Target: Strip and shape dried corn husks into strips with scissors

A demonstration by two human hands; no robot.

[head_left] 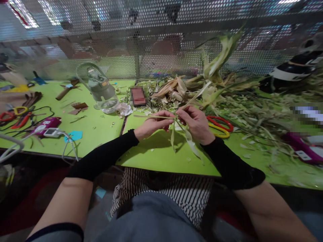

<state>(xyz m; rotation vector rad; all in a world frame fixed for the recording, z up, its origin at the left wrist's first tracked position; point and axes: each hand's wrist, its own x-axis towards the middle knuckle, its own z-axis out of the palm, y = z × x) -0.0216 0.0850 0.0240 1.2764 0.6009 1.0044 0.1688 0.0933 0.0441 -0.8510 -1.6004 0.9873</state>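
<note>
Both hands meet over the front of the green table, working on pale green strips of corn husk [188,139]. My left hand [156,124] pinches a thin strip that sticks out to its left. My right hand [195,122] is closed on the husk strips where they cross, with a long strip rising behind it toward the pile. Several leafy ends hang down between the hands above the tabletop. Beside my right hand lie scissors with red and yellow handles [222,126], partly hidden by the hand.
Husk scraps and dry leaves [174,89] are heaped at the back and right. A clear water bottle [102,90] stands left of centre. Pliers [22,121], a purple power strip [46,126] and cables lie at the left. Perforated metal mesh [136,50] closes off the back.
</note>
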